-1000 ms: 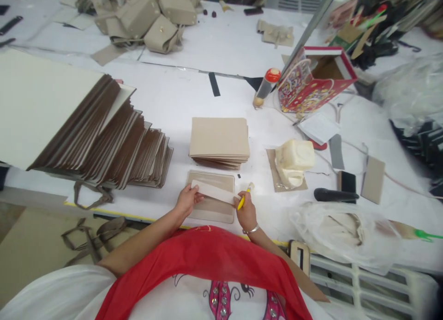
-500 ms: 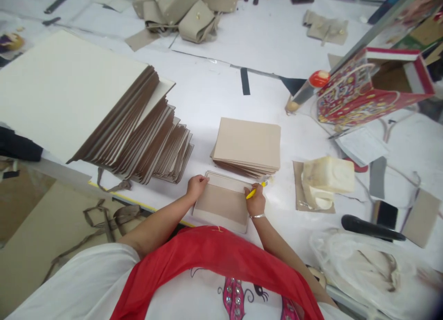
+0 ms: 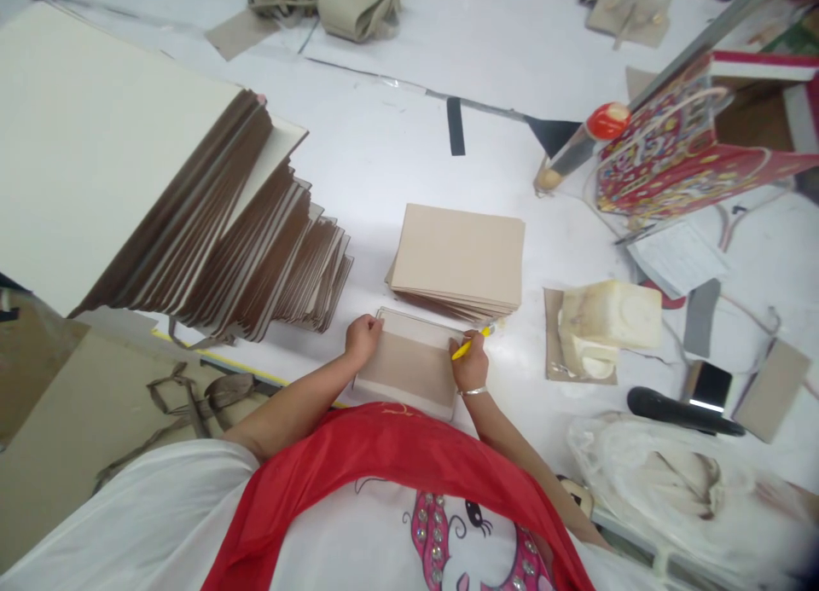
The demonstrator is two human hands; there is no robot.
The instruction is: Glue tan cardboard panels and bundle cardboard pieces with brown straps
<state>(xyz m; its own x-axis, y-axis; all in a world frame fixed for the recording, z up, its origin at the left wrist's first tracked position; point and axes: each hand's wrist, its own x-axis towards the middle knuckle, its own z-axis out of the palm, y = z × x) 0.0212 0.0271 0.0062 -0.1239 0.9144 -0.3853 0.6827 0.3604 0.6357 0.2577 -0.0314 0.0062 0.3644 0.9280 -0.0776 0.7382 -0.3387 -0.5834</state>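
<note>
A flat beige panel with paler bands along its long edges [image 3: 413,369] lies in front of my body at the table's near edge. My left hand [image 3: 363,338] pinches its upper left corner. At the upper right corner, my right hand [image 3: 470,361] has its fingers closed round a yellow-handled tool [image 3: 461,349], and also touches the panel. Just beyond the panel sits a neat stack of beige pieces [image 3: 458,252]. To the left stands a large fanned pile of brown-edged panels [image 3: 256,241], with a big cream sheet [image 3: 108,147] at its far left.
On the right are a cut-open whitish plastic container [image 3: 611,314], a red-capped bottle [image 3: 579,147], a patterned red box [image 3: 691,165], a black handle-like object [image 3: 678,412] and a plastic bag [image 3: 678,489]. Beige bags [image 3: 358,7] lie at the back.
The camera view has shifted, so the far objects sit higher in the picture. Both hands keep nearly the same hold on the panel, and the yellow tool has tilted slightly.
</note>
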